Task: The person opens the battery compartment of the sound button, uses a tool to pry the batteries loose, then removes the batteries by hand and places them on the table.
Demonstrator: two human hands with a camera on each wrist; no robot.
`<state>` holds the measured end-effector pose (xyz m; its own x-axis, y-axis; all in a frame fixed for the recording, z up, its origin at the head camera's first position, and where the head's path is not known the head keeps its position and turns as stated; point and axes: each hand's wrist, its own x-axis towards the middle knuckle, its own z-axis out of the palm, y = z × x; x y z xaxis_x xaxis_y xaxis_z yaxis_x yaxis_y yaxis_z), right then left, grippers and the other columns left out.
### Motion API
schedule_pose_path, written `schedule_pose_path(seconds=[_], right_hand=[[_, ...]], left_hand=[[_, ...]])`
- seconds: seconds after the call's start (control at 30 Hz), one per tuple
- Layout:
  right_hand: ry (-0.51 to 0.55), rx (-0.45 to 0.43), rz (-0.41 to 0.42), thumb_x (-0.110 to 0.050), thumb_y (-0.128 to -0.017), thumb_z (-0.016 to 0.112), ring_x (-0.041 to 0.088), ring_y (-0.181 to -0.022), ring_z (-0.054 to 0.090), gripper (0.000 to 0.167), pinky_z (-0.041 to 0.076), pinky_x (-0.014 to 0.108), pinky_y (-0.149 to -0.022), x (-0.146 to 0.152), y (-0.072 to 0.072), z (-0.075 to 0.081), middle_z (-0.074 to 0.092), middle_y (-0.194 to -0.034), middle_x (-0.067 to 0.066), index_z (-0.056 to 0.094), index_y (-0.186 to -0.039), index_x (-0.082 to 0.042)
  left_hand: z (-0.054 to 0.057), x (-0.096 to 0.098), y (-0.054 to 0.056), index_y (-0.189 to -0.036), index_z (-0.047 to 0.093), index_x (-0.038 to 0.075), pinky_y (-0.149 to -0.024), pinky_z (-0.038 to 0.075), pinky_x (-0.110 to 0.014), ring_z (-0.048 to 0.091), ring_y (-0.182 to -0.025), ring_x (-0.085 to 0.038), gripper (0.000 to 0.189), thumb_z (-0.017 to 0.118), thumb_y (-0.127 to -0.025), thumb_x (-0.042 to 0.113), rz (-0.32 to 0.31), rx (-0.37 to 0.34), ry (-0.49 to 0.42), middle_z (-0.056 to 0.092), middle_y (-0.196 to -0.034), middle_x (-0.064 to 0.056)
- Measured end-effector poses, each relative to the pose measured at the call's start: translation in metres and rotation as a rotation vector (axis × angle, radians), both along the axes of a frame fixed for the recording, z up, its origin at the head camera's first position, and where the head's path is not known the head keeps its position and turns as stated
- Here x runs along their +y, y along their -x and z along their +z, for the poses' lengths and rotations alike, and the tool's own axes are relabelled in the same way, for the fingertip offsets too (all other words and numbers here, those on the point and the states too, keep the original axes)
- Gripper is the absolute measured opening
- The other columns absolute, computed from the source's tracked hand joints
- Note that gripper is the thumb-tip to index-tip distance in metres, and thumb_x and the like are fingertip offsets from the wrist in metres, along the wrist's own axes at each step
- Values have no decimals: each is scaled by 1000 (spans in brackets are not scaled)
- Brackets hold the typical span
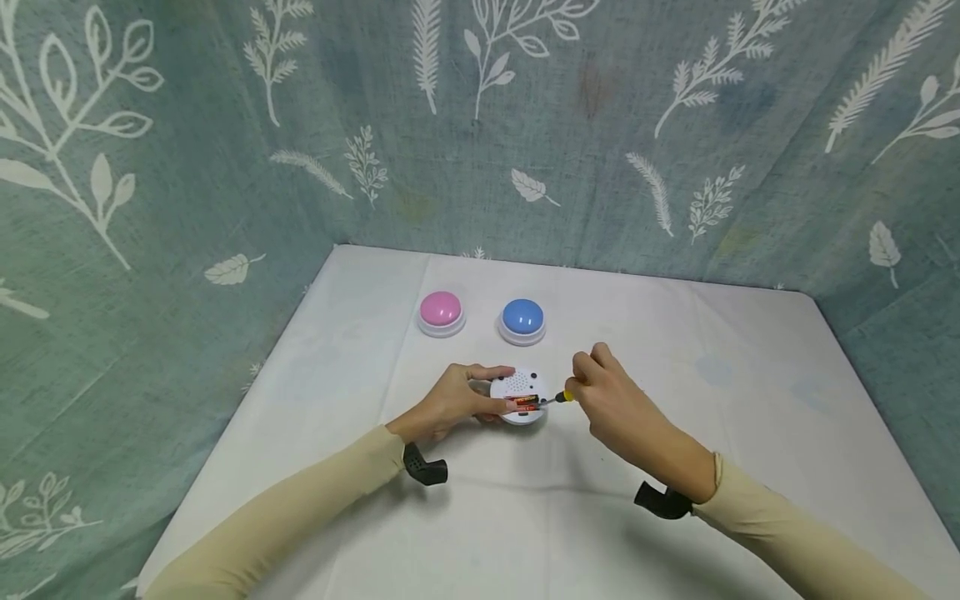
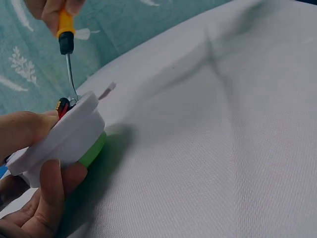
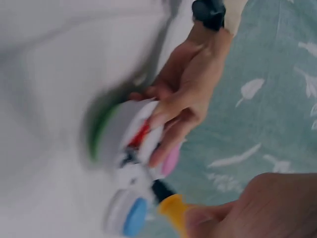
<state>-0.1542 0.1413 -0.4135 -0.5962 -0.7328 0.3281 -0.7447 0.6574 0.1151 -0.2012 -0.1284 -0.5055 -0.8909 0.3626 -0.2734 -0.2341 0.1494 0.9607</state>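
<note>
My left hand (image 1: 453,398) grips a round white push button (image 1: 519,382) tilted so its underside faces up. Its green dome (image 2: 94,150) points down in the left wrist view. Red-and-black batteries (image 1: 527,401) lie in the open compartment on that underside, and the left thumb presses at them. My right hand (image 1: 618,408) holds a screwdriver (image 2: 66,30) by its yellow-and-black handle. The thin metal shaft reaches to the end of the batteries at the compartment's edge. Blur in the right wrist view hides the exact contact of the tip.
Behind the hands, a pink push button (image 1: 441,313) and a blue push button (image 1: 522,321) stand upright on the white-covered table (image 1: 360,333). Green leaf-patterned cloth (image 1: 450,183) hangs at the back and sides.
</note>
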Motion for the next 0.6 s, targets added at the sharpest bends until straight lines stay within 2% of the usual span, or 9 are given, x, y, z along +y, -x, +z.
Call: schedule_pose_path(seconds=[0.07, 0.17, 0.3, 0.4, 0.53, 0.6], right_hand=[[-83, 52, 8, 12, -71, 81, 27, -80, 37, 17, 35, 33, -70, -7, 1, 6, 49, -82, 9, 74, -81, 0], [-167, 75, -3, 5, -76, 83, 27, -78, 36, 11, 35, 33, -66, -14, 1, 11, 49, -81, 10, 73, -79, 2], [-206, 70, -22, 1, -79, 85, 27, -79, 36, 11, 36, 33, -65, -19, 1, 11, 50, -83, 11, 74, -82, 3], [-135, 17, -52, 9, -73, 84, 27, -81, 37, 15, 36, 33, -68, -17, 0, 9, 51, -84, 10, 75, -84, 3], [56, -135, -105, 24, -66, 74, 26, -87, 38, 33, 36, 33, -71, -9, 1, 1, 51, -88, 8, 76, -88, 0], [139, -183, -118, 29, -66, 70, 26, -89, 39, 40, 38, 32, -72, -4, 2, -4, 52, -90, 7, 77, -89, -2]], left_hand=[[0, 1, 0, -131, 72, 21, -66, 61, -33, 73, -75, -23, 60, 93, -76, 9, -2, 1, -1, 58, -132, -11], [1, 2, 0, -131, 73, 22, -65, 60, -34, 74, -76, -24, 60, 93, -76, 10, -7, 6, -2, 58, -129, -11], [1, 3, 0, -131, 73, 22, -65, 60, -34, 74, -76, -25, 60, 93, -76, 10, -11, 19, 11, 58, -129, -11], [-1, 2, 1, -131, 73, 22, -65, 61, -33, 75, -76, -25, 60, 92, -76, 8, -1, 9, 4, 58, -132, -12], [-4, 0, 2, -130, 73, 21, -66, 61, -33, 74, -74, -25, 60, 92, -75, 6, 14, -13, -25, 57, -136, -13], [-3, 0, 2, -130, 73, 20, -66, 61, -33, 74, -75, -24, 61, 93, -74, 6, 13, -21, -40, 57, -137, -14]])
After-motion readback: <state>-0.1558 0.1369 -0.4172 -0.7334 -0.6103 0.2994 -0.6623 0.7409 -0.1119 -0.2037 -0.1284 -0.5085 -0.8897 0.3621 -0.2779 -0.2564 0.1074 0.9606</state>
